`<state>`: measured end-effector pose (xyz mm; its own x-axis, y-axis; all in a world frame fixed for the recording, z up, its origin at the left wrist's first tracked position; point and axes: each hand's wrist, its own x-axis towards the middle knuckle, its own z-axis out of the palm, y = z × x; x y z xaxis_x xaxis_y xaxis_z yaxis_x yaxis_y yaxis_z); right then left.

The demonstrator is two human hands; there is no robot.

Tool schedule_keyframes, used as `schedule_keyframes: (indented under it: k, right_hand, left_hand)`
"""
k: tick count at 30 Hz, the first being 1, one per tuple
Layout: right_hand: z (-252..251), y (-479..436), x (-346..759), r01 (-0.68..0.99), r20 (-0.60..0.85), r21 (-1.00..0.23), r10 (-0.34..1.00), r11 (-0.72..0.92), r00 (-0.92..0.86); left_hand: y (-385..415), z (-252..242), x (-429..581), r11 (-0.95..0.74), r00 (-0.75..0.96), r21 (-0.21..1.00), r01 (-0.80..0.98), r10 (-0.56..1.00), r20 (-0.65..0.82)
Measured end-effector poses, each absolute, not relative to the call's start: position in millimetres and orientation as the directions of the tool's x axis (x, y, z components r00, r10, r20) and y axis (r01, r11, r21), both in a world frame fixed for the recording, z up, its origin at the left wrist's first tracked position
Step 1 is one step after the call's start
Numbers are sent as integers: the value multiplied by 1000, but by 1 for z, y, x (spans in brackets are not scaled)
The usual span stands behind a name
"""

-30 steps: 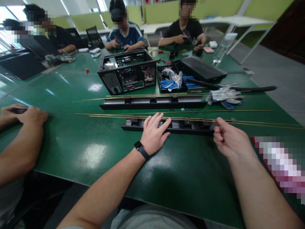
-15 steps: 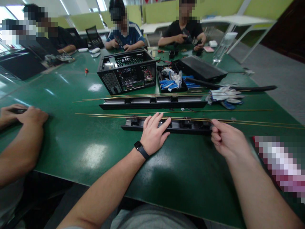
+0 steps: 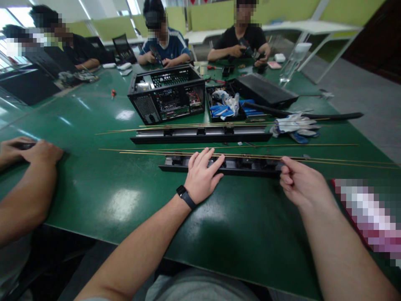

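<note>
A black channel-shaped rail [image 3: 250,171] with dark blocks set along its inside lies in front of me. My left hand [image 3: 203,173] rests on it with spread fingers, a dark watch on the wrist. At the rail's right end, my right hand [image 3: 294,177] pinches a thin brass-coloured rod [image 3: 156,154] between thumb and fingertips. That rod runs lengthwise over the rail, passing by my left fingers. Other thin rods [image 3: 332,145] lie close alongside. Just beyond is a second black rail [image 3: 200,137], with more thin rods across it.
An open computer case [image 3: 169,94] stands further back, beside a black box holding blue-and-white gloves [image 3: 225,106]. Another glove [image 3: 296,125] lies near a black curved strip [image 3: 335,116]. A co-worker's hands [image 3: 34,150] are at the left; more people sit across the green table [image 3: 94,179].
My right hand has shifted slightly to the right, and the pinched rod has slid a little the same way. My left hand stays in place.
</note>
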<state>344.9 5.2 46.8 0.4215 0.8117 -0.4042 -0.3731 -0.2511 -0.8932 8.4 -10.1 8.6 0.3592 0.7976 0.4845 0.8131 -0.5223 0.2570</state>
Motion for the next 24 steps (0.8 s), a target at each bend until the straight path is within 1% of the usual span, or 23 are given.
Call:
schedule_keyframes:
  k: [5, 11, 15, 24]
  right_hand:
    - [54, 4, 338, -348, -423, -890, 818, -294, 389]
    - [52, 3, 338, -322, -393, -905, 835, -278, 386]
    - [51, 3, 338, -339, -383, -904, 846, -260, 371]
    - [60, 2, 336, -408, -417, -880, 807, -244, 418]
  left_hand:
    - [-10, 10, 9, -516, 359, 256, 818, 804, 474]
    - [-10, 9, 8, -531, 369, 254, 809, 793, 484]
    - [-10, 9, 9, -523, 364, 257, 813, 800, 478]
    - [-10, 9, 8, -521, 359, 260, 813, 800, 480]
